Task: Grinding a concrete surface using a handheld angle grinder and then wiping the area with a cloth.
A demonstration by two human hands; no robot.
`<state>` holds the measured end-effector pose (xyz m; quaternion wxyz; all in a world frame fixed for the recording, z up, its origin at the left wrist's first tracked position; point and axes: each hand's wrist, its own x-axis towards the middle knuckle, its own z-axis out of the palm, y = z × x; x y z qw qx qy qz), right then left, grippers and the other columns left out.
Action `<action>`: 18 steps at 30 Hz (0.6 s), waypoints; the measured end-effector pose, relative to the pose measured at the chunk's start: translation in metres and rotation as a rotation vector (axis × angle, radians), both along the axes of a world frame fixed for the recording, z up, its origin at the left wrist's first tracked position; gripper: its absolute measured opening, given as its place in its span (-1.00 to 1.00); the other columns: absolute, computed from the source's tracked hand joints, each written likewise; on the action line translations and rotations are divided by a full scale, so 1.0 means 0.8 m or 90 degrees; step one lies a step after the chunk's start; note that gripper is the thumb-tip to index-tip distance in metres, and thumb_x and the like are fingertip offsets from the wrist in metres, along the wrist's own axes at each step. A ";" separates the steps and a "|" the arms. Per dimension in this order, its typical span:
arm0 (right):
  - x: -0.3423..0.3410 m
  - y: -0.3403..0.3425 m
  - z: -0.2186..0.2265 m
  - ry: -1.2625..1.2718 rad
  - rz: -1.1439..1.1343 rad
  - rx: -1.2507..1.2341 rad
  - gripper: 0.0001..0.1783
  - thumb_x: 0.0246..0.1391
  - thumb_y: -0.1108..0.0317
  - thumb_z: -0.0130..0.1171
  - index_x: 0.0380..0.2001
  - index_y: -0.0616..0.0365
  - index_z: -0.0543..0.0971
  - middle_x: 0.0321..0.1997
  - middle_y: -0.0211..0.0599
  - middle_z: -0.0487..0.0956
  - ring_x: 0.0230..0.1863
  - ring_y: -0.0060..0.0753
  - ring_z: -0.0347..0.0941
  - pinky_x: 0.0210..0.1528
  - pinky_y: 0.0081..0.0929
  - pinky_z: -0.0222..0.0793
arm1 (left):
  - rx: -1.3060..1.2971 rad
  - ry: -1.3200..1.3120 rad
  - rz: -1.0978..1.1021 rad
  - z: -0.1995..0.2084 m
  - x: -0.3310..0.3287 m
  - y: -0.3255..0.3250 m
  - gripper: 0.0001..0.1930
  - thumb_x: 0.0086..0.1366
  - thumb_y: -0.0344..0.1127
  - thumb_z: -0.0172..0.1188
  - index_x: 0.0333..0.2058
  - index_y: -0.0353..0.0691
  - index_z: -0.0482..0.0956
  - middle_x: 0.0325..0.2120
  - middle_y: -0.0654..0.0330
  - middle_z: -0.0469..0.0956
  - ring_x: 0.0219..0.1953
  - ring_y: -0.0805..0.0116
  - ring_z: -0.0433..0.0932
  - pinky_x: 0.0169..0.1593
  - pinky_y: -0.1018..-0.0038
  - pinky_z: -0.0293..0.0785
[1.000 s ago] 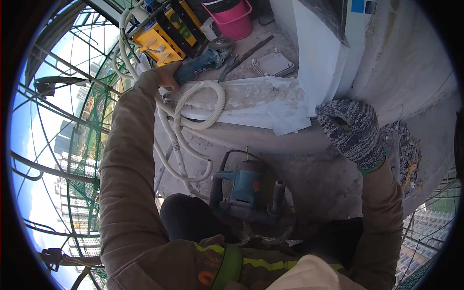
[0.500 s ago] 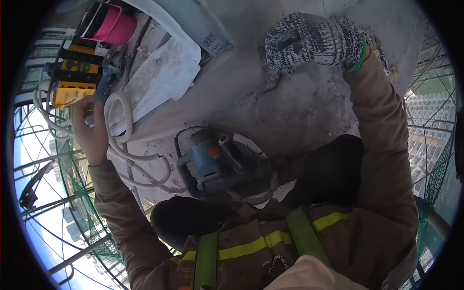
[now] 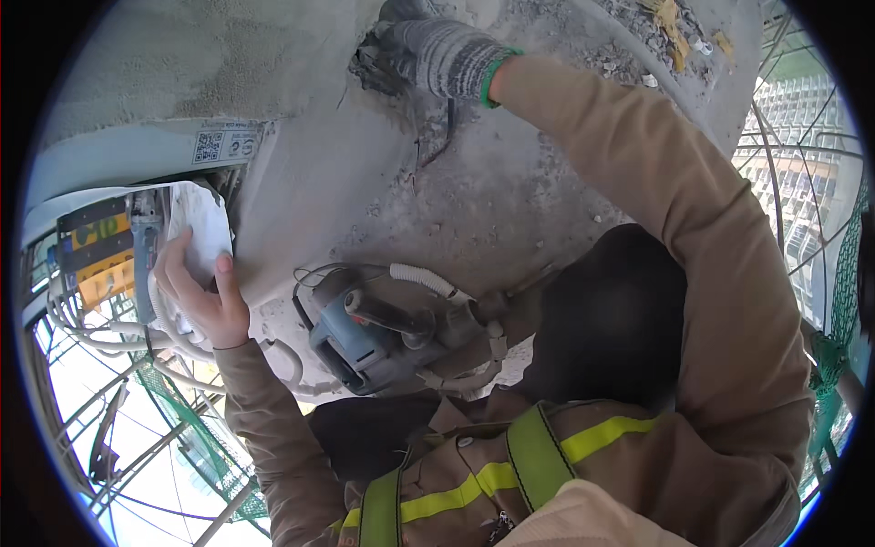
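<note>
My bare left hand lies against a dusty white sheet, its thumb and fingers spread. Next to it is a blue angle grinder, partly covered by the sheet's edge. My right hand wears a grey knitted glove with a green cuff. It reaches to the foot of the concrete wall, with curled fingers at a dark, ragged patch; whatever they grip is hidden. A blue-grey demolition hammer lies on the ground before my knees.
Pale corrugated hose runs around the hammer. Yellow-and-black equipment stands at the left beside more hoses. Rubble and yellowish scraps lie at the far right. Metal bars and green netting border both sides.
My view has turned toward the wall. My left hand has moved from beside the grinder onto the white sheet. My right hand has come to the dark patch at the wall's foot.
</note>
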<state>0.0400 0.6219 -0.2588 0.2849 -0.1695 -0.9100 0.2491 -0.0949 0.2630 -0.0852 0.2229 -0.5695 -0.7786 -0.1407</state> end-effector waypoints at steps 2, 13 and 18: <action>-0.016 0.008 0.002 -0.192 0.036 0.019 -0.56 0.31 0.35 0.07 0.24 0.05 0.53 0.02 -0.10 0.68 0.04 0.00 0.63 0.07 -0.11 0.55 | 0.008 0.003 0.003 -0.003 0.000 0.003 -0.45 0.45 -0.01 0.19 0.18 -0.36 0.46 0.08 -0.04 0.41 0.16 0.00 0.38 0.24 0.13 0.27; -0.078 0.009 0.001 -0.358 0.109 0.173 -0.70 0.34 0.25 0.04 -0.02 0.04 0.68 0.03 -0.12 0.70 0.07 -0.09 0.62 0.15 -0.18 0.49 | 0.010 0.033 0.000 -0.010 -0.008 0.003 -0.37 0.46 0.11 0.11 0.18 -0.40 0.44 0.06 -0.05 0.41 0.14 0.00 0.38 0.21 0.11 0.29; -0.084 0.008 0.002 -0.376 0.120 0.160 -0.69 0.34 0.23 0.06 -0.01 0.04 0.68 0.03 -0.12 0.70 0.05 -0.10 0.62 0.14 -0.16 0.48 | 0.010 0.032 0.000 -0.009 -0.009 0.003 -0.38 0.48 0.11 0.11 0.17 -0.39 0.45 0.06 -0.05 0.42 0.15 0.02 0.38 0.20 0.13 0.30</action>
